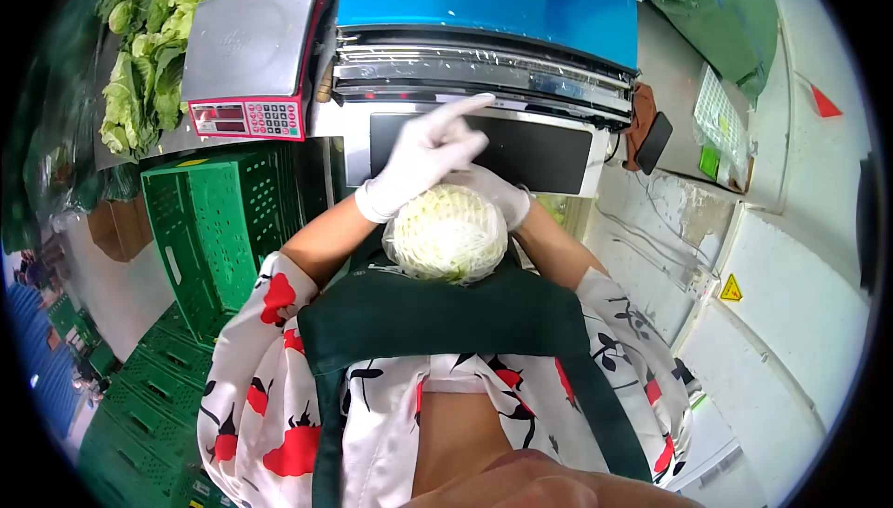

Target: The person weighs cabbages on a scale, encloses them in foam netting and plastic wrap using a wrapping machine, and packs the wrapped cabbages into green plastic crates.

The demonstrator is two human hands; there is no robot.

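Note:
A pale round cabbage in a white foam net and clear wrap is held close against the dark green apron. My right hand, white-gloved, is on its far right side, its fingers mostly hidden behind the cabbage. Above the cabbage's far left side is my left hand, also gloved, its index finger stretched toward the wrapping machine and the other fingers bent. Nothing shows between those fingers. The machine has a blue top and a dark flat plate just beyond both hands.
At the left stands a scale with a red keypad, beside leafy cabbages. Green crates are stacked below it. A phone and a tray lie at the right, near a green sack.

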